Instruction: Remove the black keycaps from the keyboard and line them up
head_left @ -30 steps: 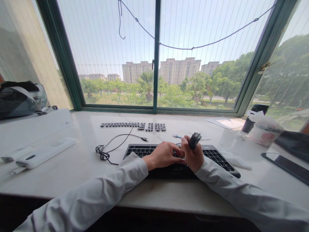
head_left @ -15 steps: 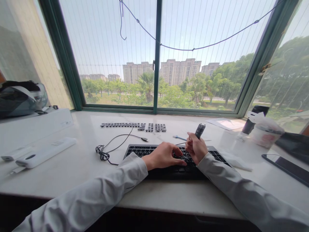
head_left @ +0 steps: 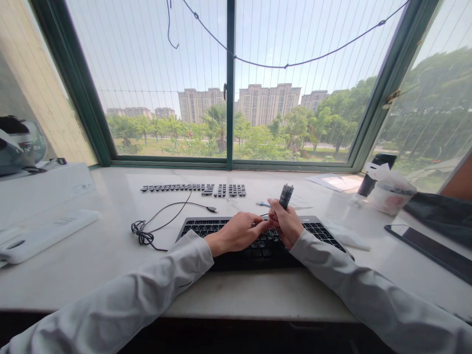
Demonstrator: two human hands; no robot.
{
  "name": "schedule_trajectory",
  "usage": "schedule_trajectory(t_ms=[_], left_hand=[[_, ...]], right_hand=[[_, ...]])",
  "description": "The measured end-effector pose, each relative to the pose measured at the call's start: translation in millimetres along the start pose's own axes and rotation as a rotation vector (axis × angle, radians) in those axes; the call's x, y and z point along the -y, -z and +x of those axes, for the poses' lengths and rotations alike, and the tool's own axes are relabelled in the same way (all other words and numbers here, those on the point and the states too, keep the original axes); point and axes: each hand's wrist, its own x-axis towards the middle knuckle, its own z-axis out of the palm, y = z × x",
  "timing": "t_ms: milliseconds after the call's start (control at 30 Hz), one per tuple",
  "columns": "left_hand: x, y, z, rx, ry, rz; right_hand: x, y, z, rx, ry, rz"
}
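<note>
A black keyboard (head_left: 254, 253) lies in front of me, partly covered by both hands. My right hand (head_left: 286, 223) is closed around a short black tool (head_left: 286, 195) with small prongs at its upper end, held upright over the keys. My left hand (head_left: 239, 231) is over the middle of the keyboard, its thumb and fingertips drawn together against the right hand's fingers. Whatever lies between those left fingertips is hidden. Behind the keyboard, loose black keycaps (head_left: 206, 191) are set out in rows.
Left of the keyboard lies a coiled cable (head_left: 142, 233) with a USB plug (head_left: 211, 209). A blue-tipped brush (head_left: 262, 203) lies behind my right hand. At right are a phone (head_left: 427, 248), a tub in a plastic bag (head_left: 391, 196) and paper (head_left: 337, 182). A white power strip (head_left: 55, 233) lies left.
My left hand has risen from the keys to meet the right hand, its fingertips closing together. The right hand still grips the black tool. The whole view has shifted slightly.
</note>
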Motion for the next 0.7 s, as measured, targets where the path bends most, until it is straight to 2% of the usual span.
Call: schedule_trajectory(t_ms=[200, 367, 467, 700], left_hand=[[-1.9, 2.7, -1.9, 0.038, -0.055, -0.045], [0.6, -1.1, -4.2, 0.002, -0.175, -0.087], [3.4, -4.4, -4.5, -0.028, -0.133, -0.084], [5.6, -5.4, -3.0, -0.016, -0.065, -0.041]], right_hand=[[-5.0, 2.5, -3.8, 0.138, 0.155, -0.216], [-9.9, 4.3, -5.8, 0.098, 0.279, -0.330], [-10.4, 1.6, -4.5, 0.042, 0.254, -0.271], [-4.1, -1.5, 1.1, -0.075, 0.061, 0.028]])
